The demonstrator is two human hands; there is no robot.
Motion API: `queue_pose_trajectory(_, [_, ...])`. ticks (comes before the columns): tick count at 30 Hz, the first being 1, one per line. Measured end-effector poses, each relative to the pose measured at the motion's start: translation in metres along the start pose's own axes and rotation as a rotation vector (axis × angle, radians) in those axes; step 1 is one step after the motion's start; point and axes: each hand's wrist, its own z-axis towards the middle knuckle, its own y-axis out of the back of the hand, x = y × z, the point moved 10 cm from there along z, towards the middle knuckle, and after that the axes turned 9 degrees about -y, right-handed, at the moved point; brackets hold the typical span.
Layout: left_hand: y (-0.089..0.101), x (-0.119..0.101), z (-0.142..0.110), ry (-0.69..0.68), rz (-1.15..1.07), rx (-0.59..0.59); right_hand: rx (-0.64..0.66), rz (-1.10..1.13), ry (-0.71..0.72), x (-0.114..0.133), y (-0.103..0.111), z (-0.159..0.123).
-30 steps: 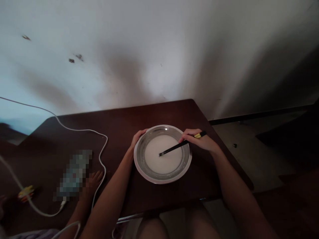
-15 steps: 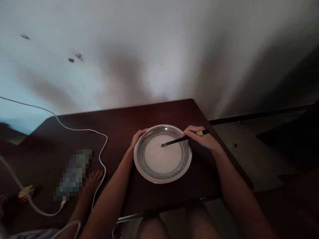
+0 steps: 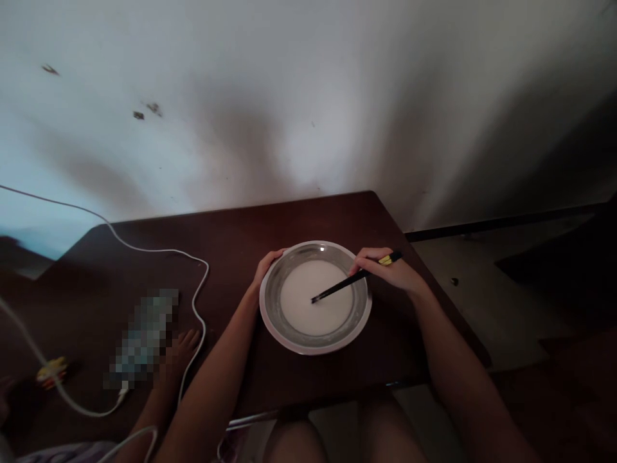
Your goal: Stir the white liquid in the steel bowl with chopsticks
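A round metal bowl [image 3: 270, 321] stands on the dark table, with a smooth white mixture [image 3: 308, 318] across its bottom. My left hand [image 3: 268, 265] grips the bowl's left rim, part of its fingers hidden behind the rim. Over the right rim, my right hand [image 3: 378, 265] is closed around black chopsticks [image 3: 342, 284] with yellow bands near their upper end. Their tips reach into the white mixture close to the middle of the bowl.
At left, another person's hand [image 3: 186, 347] lies by a pixelated phone-like device [image 3: 144, 337] with a white cable [image 3: 200, 283] looping over the table [image 3: 231, 231]. A small yellow and red object [image 3: 52, 373] is farther left. A pale wall [image 3: 308, 116] rises behind the table.
The chopstick tips have moved toward me within the white mixture, and the chopsticks now slant more steeply. My left hand and the bowl stay nearly in place.
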Motion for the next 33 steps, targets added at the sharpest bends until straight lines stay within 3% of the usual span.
queue_pose_trajectory(2, [0.001, -0.001, 0.0, -0.003, 0.019, -0.011, 0.01, -0.055, 0.006, -0.001, -0.003, 0.001])
queue_pose_trajectory(6, [0.002, -0.003, 0.0, -0.008, 0.065, -0.034, -0.127, -0.044, 0.009, -0.001, 0.013, 0.0])
queue_pose_trajectory(11, [-0.002, -0.003, -0.001, -0.007, 0.023, -0.009, 0.009, -0.017, -0.006, 0.001, -0.001, -0.001])
queue_pose_trajectory(17, [-0.001, -0.002, -0.002, -0.002, 0.023, -0.026, -0.109, -0.026, -0.002, 0.0, 0.013, -0.001])
queue_pose_trajectory(22, [-0.002, -0.003, -0.002, -0.003, 0.022, -0.027, 0.003, -0.034, -0.004, 0.0, 0.0, 0.0])
queue_pose_trajectory(27, [-0.004, -0.004, -0.003, 0.002, 0.025, -0.029, -0.123, -0.024, -0.001, 0.002, 0.015, -0.002])
queue_pose_trajectory(33, [-0.004, -0.004, -0.002, 0.003, 0.044, -0.027, 0.018, -0.045, -0.004, 0.001, -0.002, -0.001])
